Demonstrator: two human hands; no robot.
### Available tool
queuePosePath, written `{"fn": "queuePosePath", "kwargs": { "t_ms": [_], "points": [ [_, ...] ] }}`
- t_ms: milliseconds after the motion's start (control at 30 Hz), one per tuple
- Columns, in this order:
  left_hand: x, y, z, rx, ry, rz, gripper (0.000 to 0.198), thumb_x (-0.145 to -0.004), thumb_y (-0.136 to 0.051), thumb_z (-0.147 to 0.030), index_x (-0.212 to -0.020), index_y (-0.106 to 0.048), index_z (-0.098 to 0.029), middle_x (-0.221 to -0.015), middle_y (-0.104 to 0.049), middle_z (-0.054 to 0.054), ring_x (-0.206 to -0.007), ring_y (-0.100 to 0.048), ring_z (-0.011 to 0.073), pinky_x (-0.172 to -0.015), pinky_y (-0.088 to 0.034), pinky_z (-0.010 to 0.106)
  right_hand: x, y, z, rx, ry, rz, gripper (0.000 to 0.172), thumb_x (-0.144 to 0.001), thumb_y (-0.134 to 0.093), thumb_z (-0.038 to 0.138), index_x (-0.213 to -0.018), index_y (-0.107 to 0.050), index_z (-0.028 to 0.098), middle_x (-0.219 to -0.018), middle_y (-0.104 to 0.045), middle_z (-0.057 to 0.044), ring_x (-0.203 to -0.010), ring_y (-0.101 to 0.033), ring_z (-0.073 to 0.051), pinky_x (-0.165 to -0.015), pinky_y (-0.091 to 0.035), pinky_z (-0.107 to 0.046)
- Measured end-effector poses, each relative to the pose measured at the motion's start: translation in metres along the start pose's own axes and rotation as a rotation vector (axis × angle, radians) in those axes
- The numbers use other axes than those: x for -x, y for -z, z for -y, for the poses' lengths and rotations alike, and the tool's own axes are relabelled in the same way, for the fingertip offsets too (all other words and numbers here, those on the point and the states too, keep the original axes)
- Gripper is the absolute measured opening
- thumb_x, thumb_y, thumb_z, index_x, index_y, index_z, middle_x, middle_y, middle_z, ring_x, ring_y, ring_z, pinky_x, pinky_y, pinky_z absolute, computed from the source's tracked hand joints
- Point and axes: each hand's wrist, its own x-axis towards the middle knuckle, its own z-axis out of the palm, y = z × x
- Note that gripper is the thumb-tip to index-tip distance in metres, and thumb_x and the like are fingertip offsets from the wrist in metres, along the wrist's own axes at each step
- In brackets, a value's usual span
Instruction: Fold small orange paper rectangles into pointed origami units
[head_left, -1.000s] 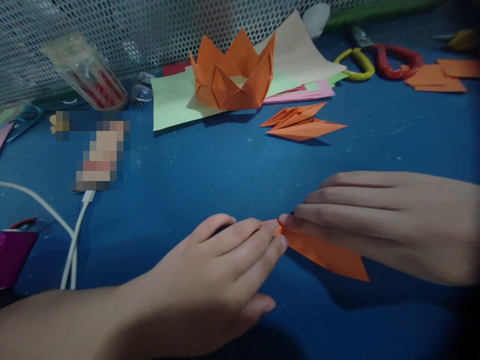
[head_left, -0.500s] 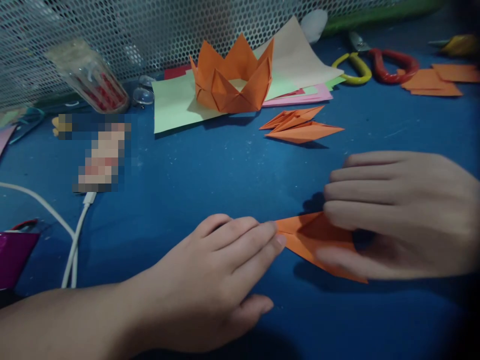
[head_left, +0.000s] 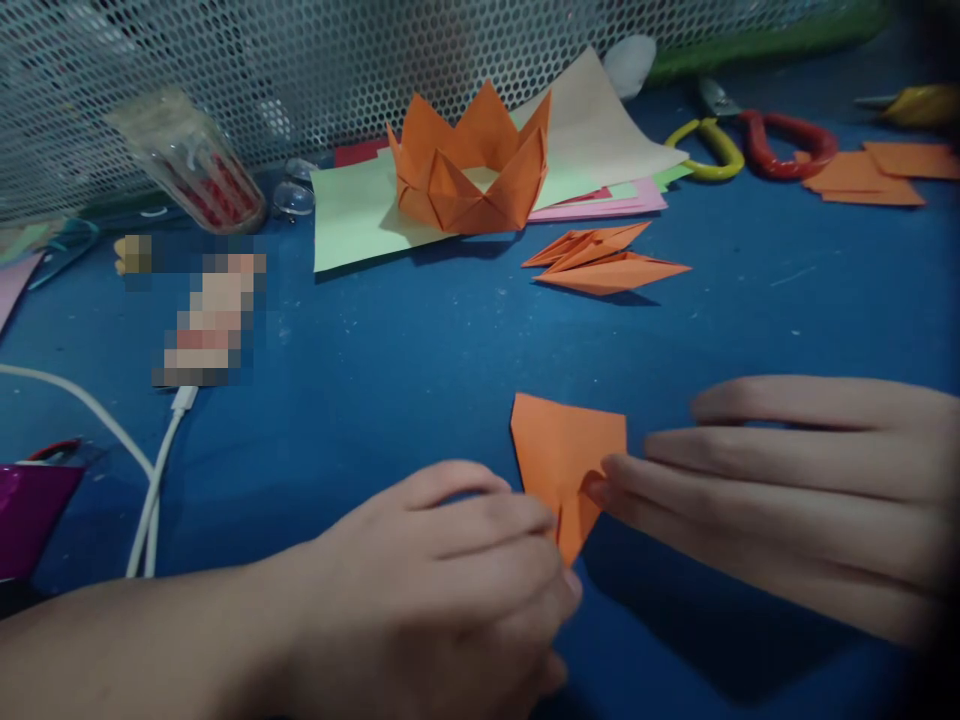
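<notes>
A folded orange paper piece (head_left: 566,450) stands on edge on the blue table top (head_left: 420,340), held between both hands. My left hand (head_left: 450,570) pinches its lower point with curled fingers. My right hand (head_left: 780,500) reaches in from the right with long straight fingers, their tips on the paper's right side. Beyond them lie two finished orange folded points (head_left: 607,262) and an orange paper crown (head_left: 472,165) resting on sheets of coloured paper (head_left: 352,205).
A wire mesh wall (head_left: 300,60) runs along the back. Scissors with yellow and red handles (head_left: 757,140) and orange paper scraps (head_left: 870,172) lie back right. A clear jar (head_left: 187,160) lies tipped at left, with a white cable (head_left: 154,480) and a purple object (head_left: 30,510).
The orange piece has been turned from lying flat and pointing right to standing up with its point down. My left hand closed into a pinch on it; my right hand shifted lower.
</notes>
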Motion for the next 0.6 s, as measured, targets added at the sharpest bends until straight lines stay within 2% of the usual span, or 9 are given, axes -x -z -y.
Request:
{"fn": "queuePosePath", "kwargs": {
  "t_ms": [100, 200, 267, 333, 367, 433, 500, 600],
  "points": [
    [0.001, -0.003, 0.003, 0.134, -0.059, 0.101, 0.024, -0.125, -0.060, -0.031, -0.121, -0.082, -0.024, -0.117, -0.092, -0.009, -0.120, -0.083, 0.0049, -0.115, -0.053, 0.011, 0.000, -0.007, -0.001, -0.110, -0.044, -0.030, 0.039, -0.116, -0.044, 0.013, -0.132, -0.074, 0.032, -0.119, -0.088, 0.000, -0.089, -0.081, -0.022, -0.083, -0.064, -0.040],
    [0.000, -0.003, 0.005, 0.201, -0.041, 0.190, 0.028, -0.126, -0.054, -0.030, -0.127, -0.081, -0.022, -0.126, -0.091, -0.004, -0.117, -0.084, 0.0054, -0.109, -0.058, 0.011, -0.006, -0.015, -0.005, -0.133, -0.190, -0.108, 0.029, -0.121, -0.049, 0.025, -0.126, -0.075, 0.036, -0.121, -0.086, -0.001, -0.088, -0.080, -0.024, -0.077, -0.062, -0.041],
    [0.000, -0.002, 0.006, 0.146, -0.053, 0.163, 0.034, -0.127, -0.047, -0.027, -0.129, -0.081, -0.024, -0.136, -0.089, -0.008, -0.127, -0.081, 0.0044, -0.120, -0.052, 0.013, -0.010, -0.018, -0.008, -0.092, -0.336, -0.149, 0.025, -0.124, -0.050, 0.041, -0.129, -0.073, 0.036, -0.121, -0.083, -0.005, -0.090, -0.079, -0.025, -0.076, -0.060, -0.041],
    [0.000, 0.000, 0.006, 0.016, -0.108, 0.114, 0.033, -0.127, -0.050, -0.026, -0.127, -0.083, -0.027, -0.141, -0.086, -0.013, -0.141, -0.074, 0.0056, -0.131, -0.044, 0.020, -0.012, -0.019, -0.012, -0.067, -0.403, -0.149, 0.036, -0.122, -0.050, 0.060, -0.130, -0.071, 0.032, -0.119, -0.079, -0.009, -0.092, -0.078, -0.027, -0.075, -0.059, -0.043],
    [0.000, 0.000, 0.006, -0.040, -0.137, 0.104, 0.030, -0.126, -0.054, -0.026, -0.126, -0.084, -0.029, -0.142, -0.085, -0.014, -0.146, -0.071, 0.0070, -0.133, -0.044, 0.023, -0.012, -0.019, -0.015, -0.060, -0.396, -0.135, 0.043, -0.120, -0.051, 0.067, -0.129, -0.071, 0.031, -0.119, -0.078, -0.010, -0.093, -0.077, -0.028, -0.076, -0.059, -0.044],
    [0.000, 0.002, 0.006, -0.111, -0.166, 0.106, 0.027, -0.124, -0.060, -0.027, -0.123, -0.086, -0.032, -0.139, -0.086, -0.014, -0.146, -0.070, 0.0086, -0.126, -0.051, 0.026, -0.011, -0.019, -0.020, -0.077, -0.317, -0.113, 0.047, -0.116, -0.055, 0.073, -0.123, -0.070, 0.029, -0.119, -0.078, -0.011, -0.095, -0.077, -0.029, -0.080, -0.059, -0.045],
    [-0.001, 0.003, 0.005, -0.138, -0.178, 0.107, 0.031, -0.124, -0.057, -0.026, -0.123, -0.088, -0.033, -0.136, -0.087, -0.014, -0.142, -0.071, 0.0082, -0.113, -0.057, 0.026, -0.010, -0.019, -0.023, -0.173, -0.254, -0.100, 0.040, -0.116, -0.061, 0.069, -0.120, -0.069, 0.029, -0.120, -0.079, -0.009, -0.097, -0.078, -0.027, -0.083, -0.061, -0.044],
    [-0.003, 0.002, 0.002, -0.168, -0.184, 0.105, 0.035, -0.125, -0.054, -0.025, -0.123, -0.088, -0.034, -0.137, -0.087, -0.015, -0.137, -0.071, 0.0082, -0.103, -0.058, 0.026, -0.012, -0.020, -0.022, -0.371, -0.270, -0.083, 0.029, -0.115, -0.069, 0.061, -0.114, -0.070, 0.031, -0.119, -0.079, -0.005, -0.100, -0.078, -0.025, -0.089, -0.064, -0.042]
  ]
}}
